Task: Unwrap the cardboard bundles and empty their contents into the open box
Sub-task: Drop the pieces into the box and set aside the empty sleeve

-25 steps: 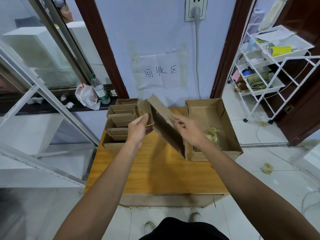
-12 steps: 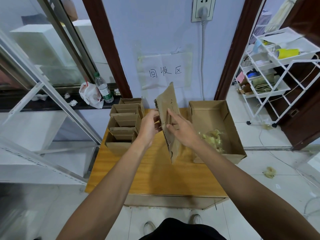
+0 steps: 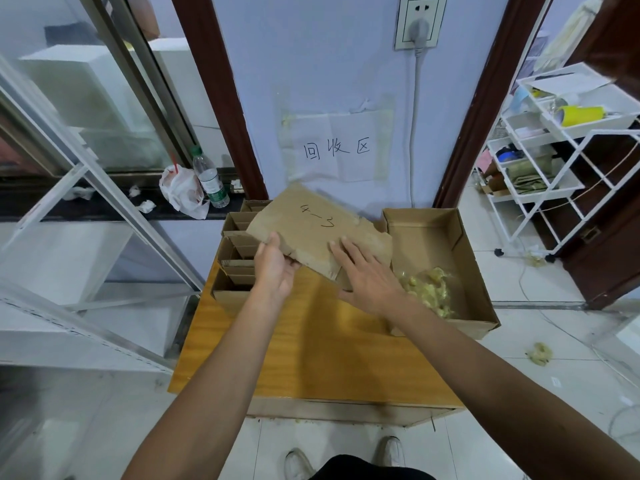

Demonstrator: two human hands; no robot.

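Flattened cardboard bundle (image 3: 311, 233) marked "4-3", held tilted above the wooden table (image 3: 311, 355), between the stacked cardboard bundles (image 3: 235, 268) and the open box (image 3: 450, 237). Left hand (image 3: 275, 268) pinching its lower left corner; right hand (image 3: 367, 275) laid flat on it, fingers spread. Yellowish contents (image 3: 429, 292) inside the open box.

"4-3" on cardboard (image 3: 322, 230); "回收区" on paper (image 3: 337, 148)

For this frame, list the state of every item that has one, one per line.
Cardboard bundle: lifted off the table, tilted, marked "4-3".
Left hand: gripping the bundle's near left edge.
Right hand: laid flat, fingers spread on the bundle.
Open box: open-topped, yellowish pieces in its near part.
Stacked cardboard bundles: resting on the table, untouched.
Water bottle: upright, capped.
Plug: seated in the wall socket.
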